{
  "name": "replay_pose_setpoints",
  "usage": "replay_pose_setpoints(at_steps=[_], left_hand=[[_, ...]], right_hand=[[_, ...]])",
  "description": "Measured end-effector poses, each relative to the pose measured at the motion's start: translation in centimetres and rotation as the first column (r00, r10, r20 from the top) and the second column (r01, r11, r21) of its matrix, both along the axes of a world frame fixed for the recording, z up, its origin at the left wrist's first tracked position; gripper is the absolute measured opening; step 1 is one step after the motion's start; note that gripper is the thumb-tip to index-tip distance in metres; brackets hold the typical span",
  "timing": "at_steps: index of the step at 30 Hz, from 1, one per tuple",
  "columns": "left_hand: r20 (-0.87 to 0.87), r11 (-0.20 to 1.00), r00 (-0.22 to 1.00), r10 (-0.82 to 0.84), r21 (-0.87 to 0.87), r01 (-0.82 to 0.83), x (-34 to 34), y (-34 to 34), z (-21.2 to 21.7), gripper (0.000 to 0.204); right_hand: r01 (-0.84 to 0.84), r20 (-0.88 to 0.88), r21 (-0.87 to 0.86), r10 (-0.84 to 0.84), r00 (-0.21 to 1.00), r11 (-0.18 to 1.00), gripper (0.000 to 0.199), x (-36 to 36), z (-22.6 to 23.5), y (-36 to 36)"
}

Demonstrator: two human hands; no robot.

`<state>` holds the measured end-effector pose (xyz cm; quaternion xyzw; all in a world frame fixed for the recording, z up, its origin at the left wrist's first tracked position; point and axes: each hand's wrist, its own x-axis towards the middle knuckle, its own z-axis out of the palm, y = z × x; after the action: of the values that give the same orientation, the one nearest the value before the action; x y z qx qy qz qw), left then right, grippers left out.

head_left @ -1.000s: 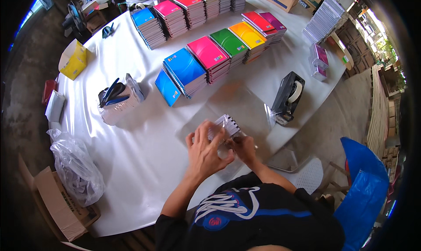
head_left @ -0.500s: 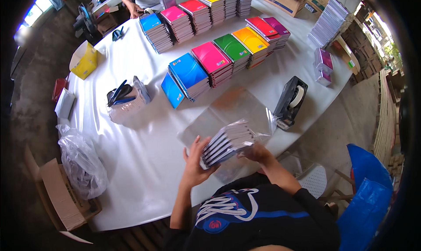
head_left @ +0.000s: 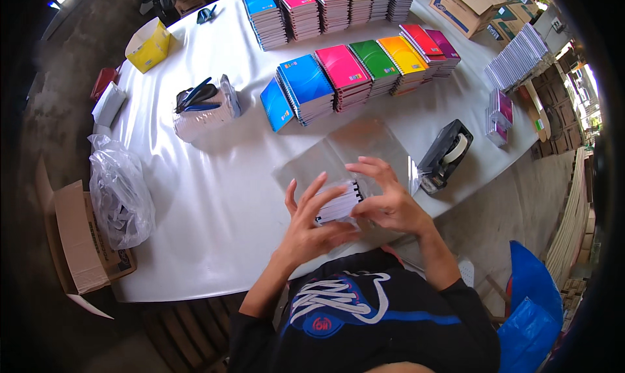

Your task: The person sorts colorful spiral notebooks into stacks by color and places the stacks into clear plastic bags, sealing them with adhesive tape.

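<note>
Near the table's front edge, a small stack of spiral notebooks stands between my hands, page edges and black binding coils showing. My left hand is curled around its left and near sides. From the right, my right hand holds it, thumb low and fingers bent over the far corner. Clear plastic film seems to cover the stack, though my fingers hide much of it. Beneath and beyond lie flat clear plastic sheets. A black tape dispenser stands right of them.
Two rows of notebook stacks in several colours fill the far middle. Pliers rest on a wrapped bundle at left, near a yellow container. A plastic bag hangs by an open carton. Leaning notebooks stand far right.
My right hand has come up to the stack's far right corner, and my left hand's fingers have moved over it. The stack has turned and sits more upright. The whole view has shifted.
</note>
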<state>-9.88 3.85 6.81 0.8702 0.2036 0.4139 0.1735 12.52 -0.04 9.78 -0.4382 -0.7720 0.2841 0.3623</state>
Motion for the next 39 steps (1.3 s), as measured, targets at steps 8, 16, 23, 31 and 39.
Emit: replay_pose_setpoints(at_steps=[8, 16, 23, 31, 39], left_hand=[[-0.064, 0.942, 0.966, 0.252, -0.214, -0.26, -4.1, -3.8, -6.2, 0.081], [-0.401, 0.984, 0.916, -0.019, -0.171, -0.055, -4.2, -1.3, -4.8, 0.085], [-0.636, 1.0, 0.771, 0.019, 0.025, -0.004, -2.3, 0.8, -2.5, 0.073], [-0.536, 0.947, 0.814, 0.225, 0.316, -0.053, -3.0, 0.4, -4.5, 0.078], [-0.558, 0.928, 0.812, 0.171, 0.368, 0.057, -2.8, 1.4, -3.9, 0.078]], right_hand=[[0.159, -0.204, -0.144, -0.187, 0.961, 0.977, 0.069, -1.9, -7.6, -5.0], [-0.002, 0.192, -0.062, 0.014, 0.981, 0.998, 0.068, 0.1, -6.1, -2.2], [-0.205, 0.183, -0.191, 0.24, 0.953, 0.96, 0.059, -0.1, -4.1, 0.2], [-0.115, 0.342, -0.322, 0.228, 0.912, 0.94, 0.037, -1.5, -3.1, -0.6], [-0.221, 0.208, -0.206, 0.264, 0.942, 0.953, 0.031, -0.6, -1.9, 0.1]])
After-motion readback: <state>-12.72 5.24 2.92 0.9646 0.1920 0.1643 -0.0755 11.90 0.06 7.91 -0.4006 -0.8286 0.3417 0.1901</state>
